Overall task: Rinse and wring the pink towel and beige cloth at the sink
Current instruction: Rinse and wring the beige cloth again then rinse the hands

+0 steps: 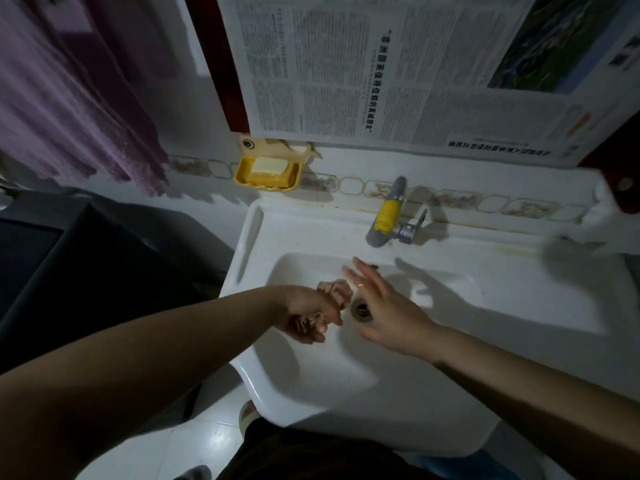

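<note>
White sink (485, 244), seemingly wet basin.

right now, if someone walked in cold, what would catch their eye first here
Probably the two bare arms meeting over the white sink: the left hand grips a bunched beige cloth beside the drain, while the right hand hovers open with its fingers spread. Next, the yellow soap dish on the wall and the yellow-banded tap stand out, under a big newspaper sheet.
</note>
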Demonstrator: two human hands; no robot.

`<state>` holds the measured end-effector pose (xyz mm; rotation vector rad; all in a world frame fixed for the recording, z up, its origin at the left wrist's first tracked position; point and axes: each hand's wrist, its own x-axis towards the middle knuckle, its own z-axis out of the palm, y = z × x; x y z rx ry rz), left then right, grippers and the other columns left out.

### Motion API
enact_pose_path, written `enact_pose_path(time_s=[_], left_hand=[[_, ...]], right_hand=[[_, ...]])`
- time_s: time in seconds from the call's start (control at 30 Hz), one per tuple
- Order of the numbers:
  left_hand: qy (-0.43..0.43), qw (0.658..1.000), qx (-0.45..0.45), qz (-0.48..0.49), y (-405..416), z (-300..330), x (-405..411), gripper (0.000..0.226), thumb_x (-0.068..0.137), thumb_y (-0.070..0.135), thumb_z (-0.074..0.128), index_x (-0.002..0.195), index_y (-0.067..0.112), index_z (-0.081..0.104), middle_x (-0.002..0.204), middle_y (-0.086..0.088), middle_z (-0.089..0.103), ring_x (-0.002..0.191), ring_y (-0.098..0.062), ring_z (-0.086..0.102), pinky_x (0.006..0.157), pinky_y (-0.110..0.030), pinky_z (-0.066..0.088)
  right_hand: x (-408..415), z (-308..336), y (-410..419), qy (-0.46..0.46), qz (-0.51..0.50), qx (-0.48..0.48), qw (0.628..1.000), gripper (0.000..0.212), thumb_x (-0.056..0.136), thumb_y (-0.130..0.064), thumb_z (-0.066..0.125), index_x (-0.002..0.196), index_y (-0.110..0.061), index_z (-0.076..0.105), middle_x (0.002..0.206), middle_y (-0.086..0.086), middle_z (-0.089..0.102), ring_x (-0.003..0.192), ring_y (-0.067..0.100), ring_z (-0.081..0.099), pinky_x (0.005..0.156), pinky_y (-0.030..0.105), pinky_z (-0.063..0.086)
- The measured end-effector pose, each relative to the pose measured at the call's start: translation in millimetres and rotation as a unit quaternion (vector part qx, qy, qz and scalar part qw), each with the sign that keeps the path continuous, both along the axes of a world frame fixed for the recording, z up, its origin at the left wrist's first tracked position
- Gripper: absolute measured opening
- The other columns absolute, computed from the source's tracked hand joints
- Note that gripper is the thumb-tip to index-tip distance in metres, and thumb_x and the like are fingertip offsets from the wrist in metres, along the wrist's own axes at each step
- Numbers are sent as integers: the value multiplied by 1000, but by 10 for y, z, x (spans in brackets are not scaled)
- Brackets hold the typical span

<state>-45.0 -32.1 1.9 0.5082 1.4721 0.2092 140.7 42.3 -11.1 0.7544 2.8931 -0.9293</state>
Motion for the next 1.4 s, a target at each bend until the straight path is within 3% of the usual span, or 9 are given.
enact_pose_path(time_s=[0.1,0.3,0.5,0.67,0.8,0.97,1.17,1.3,1.4], left_hand=[[-156,987,-24,-15,-41,94,120,10,86,25,60,82,17,60,60,5,60,46,-3,53,41,-13,37],[-306,942,-36,-135,-50,192,239,22,92,31,46,76,19,55,50,11,39,34,2,30,33,-10,18],[-151,981,-42,-114,-66,137,342,18,94,22,56,75,22,57,52,10,37,41,-1,29,38,-12,18],[134,988,74,-24,40,1,582,20,83,7,59,69,14,48,62,-3,51,48,-14,43,42,-18,31],[359,906,212,-76,79,-116,595,31,88,17,54,113,7,40,101,-16,63,90,-33,62,65,-35,40],[533,707,347,-310,163,-48,338,41,89,21,47,126,11,32,85,-12,64,74,-34,61,53,-33,32],[497,541,445,-513,258,328,91,38,97,30,34,133,18,31,86,-13,62,74,-34,60,56,-33,31],[482,440,445,-614,308,554,52,31,99,26,29,127,14,35,90,-14,62,76,-34,58,58,-33,34],[472,440,411,-644,340,632,86,39,99,29,18,130,13,35,89,-16,63,78,-35,58,60,-35,33]], right_hand=[[47,36,-18,96,142,250,953,85,72,-25,76,142,-10,32,150,19,30,130,31,44,93,34,51],[-154,324,50,229,261,359,867,26,83,-11,59,108,-3,63,101,15,68,80,28,67,52,30,53],[-184,360,-16,35,275,443,853,18,57,-18,79,70,-16,67,59,-1,58,44,16,54,31,21,34],[-340,294,61,-215,239,295,900,20,89,-13,51,107,-4,52,95,13,65,80,32,63,54,33,37],[-465,237,137,-243,149,218,933,17,83,-14,52,98,-9,58,79,7,59,69,30,58,59,29,42],[-497,106,97,-183,-13,14,983,13,84,-18,52,74,-10,49,72,9,57,62,25,52,48,28,27],[-544,159,-187,-47,-279,-363,888,12,75,-21,63,72,-16,52,53,2,45,44,17,39,44,22,27],[-562,251,-352,-5,-356,-456,815,22,77,-23,65,64,-15,49,46,-1,42,37,12,32,42,19,23],[-569,322,-368,-32,-320,-424,846,27,83,-27,62,62,-11,56,55,6,59,41,15,35,44,21,25]])
